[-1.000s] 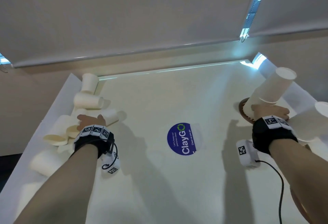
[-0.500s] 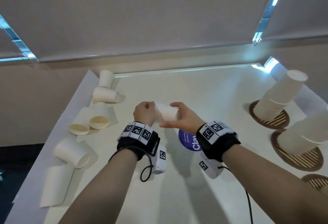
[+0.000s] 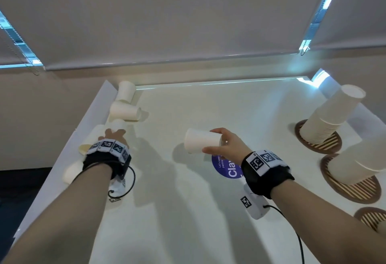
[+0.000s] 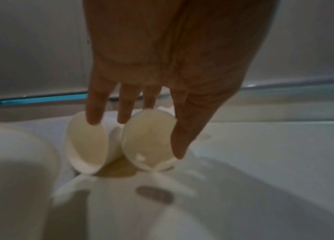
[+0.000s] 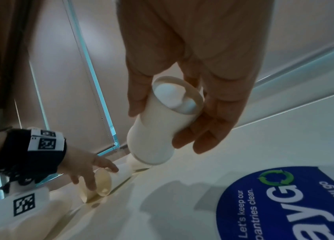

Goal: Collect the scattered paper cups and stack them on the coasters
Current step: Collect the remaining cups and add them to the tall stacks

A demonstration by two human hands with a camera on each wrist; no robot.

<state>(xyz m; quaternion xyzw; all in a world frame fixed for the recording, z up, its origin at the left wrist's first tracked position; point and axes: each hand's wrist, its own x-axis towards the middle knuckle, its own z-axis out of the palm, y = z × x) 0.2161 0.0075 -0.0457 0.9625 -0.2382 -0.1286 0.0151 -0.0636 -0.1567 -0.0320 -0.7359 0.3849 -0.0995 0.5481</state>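
held cup [image 3: 201,143]: white paper cup, on its side in the air above the table [image 3: 208,211], mid-table, near blue round sticker [image 3: 226,167]
right hand [image 3: 228,147]: gripping held cup, thumb on one side, fingers on the other
left hand [image 3: 113,136]: fingers spread and straight, tips at two cups lying on their sides [image 4: 119,141] at left table edge; holds nothing
loose cups [image 3: 125,110]: more lying at far-left corner
stacks [image 3: 328,115]: two upside-down cup stacks on brown coasters [image 3: 330,144], right side
spare coaster [image 3: 370,217]: near right, bare
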